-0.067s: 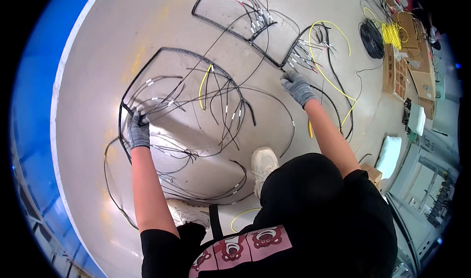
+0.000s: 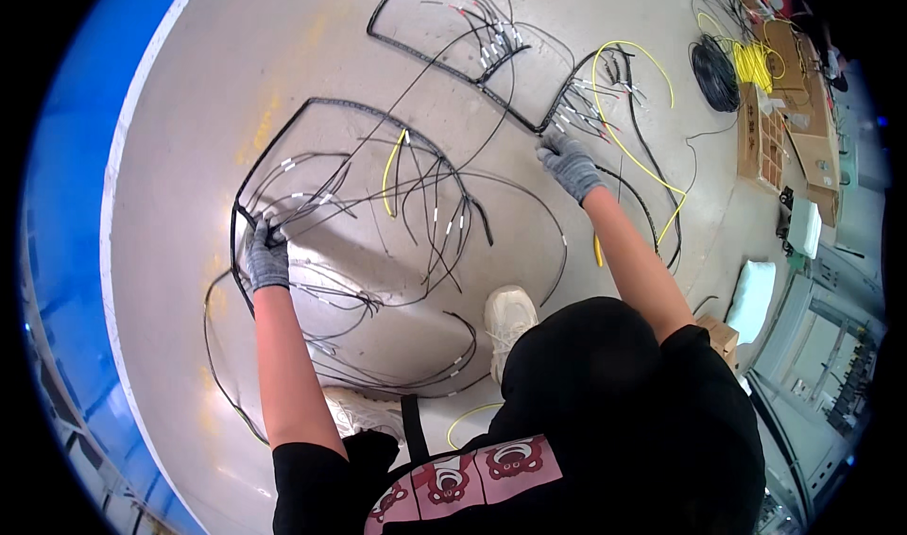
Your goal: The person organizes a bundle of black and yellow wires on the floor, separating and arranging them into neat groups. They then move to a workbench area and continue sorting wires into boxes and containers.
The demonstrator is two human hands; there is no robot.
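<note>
A black wire harness (image 2: 354,104) with taped trunk and many thin labelled branch wires spreads over the floor. My left hand (image 2: 267,254), in a grey glove, is closed on the harness at the left, where several thin wires fan out rightward. My right hand (image 2: 571,168), gloved alike, is closed at a lower corner of the far harness section (image 2: 453,72); the trunk runs up to its fingertips and a black cable comes out beside the wrist. The fingers partly hide the grip. Yellow wire (image 2: 638,152) loops past on the right.
My shoes (image 2: 511,325) stand close to loose wires. Black cable coil (image 2: 714,72), yellow wire coil (image 2: 753,66) and a cardboard box (image 2: 759,148) lie at the far right. A white package (image 2: 751,301) rests nearer, beside a grey metal cabinet (image 2: 817,365). A blue surface (image 2: 71,252) borders the left.
The left harness section's top edge has dropped slightly toward me. The far section has shifted a little to the left with my right hand. Both hands keep their hold.
</note>
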